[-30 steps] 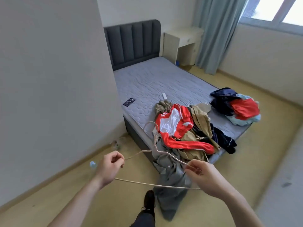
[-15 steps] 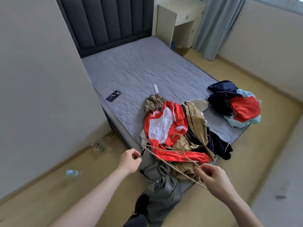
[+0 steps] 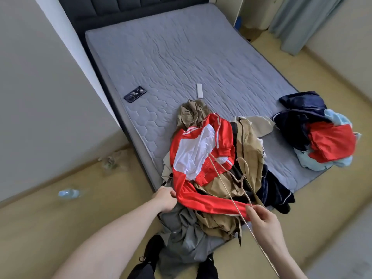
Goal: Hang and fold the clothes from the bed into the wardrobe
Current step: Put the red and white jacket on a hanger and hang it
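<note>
Left hand (image 3: 166,198): fingers curled on the edge of the red jacket (image 3: 201,158), at the near corner of the bed (image 3: 181,63).
Right hand (image 3: 263,222): pinches a thin hanger (image 3: 242,184), which lies over the pile just ahead of it.
Progress: early by the look of it; no garment is on the hanger, none folded, and the wardrobe is out of view.
Count: two heaps of clothes, one under the hands, the second (image 3: 316,131) beyond the right hand; one hanger.
Other: one phone (image 3: 134,94) and one white remote (image 3: 199,90), both farther up the mattress.
</note>
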The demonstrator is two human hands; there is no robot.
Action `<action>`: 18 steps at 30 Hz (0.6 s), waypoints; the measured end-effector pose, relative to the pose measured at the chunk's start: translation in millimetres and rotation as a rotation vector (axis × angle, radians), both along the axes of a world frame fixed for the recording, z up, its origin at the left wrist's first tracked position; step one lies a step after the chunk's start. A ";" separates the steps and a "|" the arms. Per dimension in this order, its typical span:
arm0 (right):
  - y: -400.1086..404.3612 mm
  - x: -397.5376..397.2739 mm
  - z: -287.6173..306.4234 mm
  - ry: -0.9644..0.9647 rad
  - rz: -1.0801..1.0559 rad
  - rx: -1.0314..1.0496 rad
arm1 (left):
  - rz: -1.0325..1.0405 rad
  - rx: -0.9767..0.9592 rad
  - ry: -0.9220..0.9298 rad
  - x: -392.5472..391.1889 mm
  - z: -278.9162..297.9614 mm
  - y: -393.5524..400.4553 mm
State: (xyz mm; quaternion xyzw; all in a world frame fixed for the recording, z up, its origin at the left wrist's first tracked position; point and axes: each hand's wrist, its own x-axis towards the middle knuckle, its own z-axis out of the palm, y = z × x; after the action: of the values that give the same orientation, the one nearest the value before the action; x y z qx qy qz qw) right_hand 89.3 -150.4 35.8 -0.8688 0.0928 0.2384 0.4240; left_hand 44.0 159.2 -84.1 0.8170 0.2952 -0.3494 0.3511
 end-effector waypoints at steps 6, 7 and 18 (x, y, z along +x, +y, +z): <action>-27.1 53.8 -86.3 0.111 0.025 0.069 | 0.186 -0.023 0.023 46.4 -86.2 -32.3; -32.5 60.5 -100.8 0.116 0.041 0.080 | 0.211 -0.023 0.037 53.6 -102.0 -36.9; -92.2 94.3 -149.8 0.208 0.088 0.206 | 0.949 -0.029 -0.265 84.1 -110.5 -63.8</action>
State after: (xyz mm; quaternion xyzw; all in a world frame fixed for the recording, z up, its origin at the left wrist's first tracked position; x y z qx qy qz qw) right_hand 183.5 -242.6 -114.0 -0.7946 0.0729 0.3536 0.4882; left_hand 128.1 95.4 -194.6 0.6247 0.5829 -0.0480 0.5173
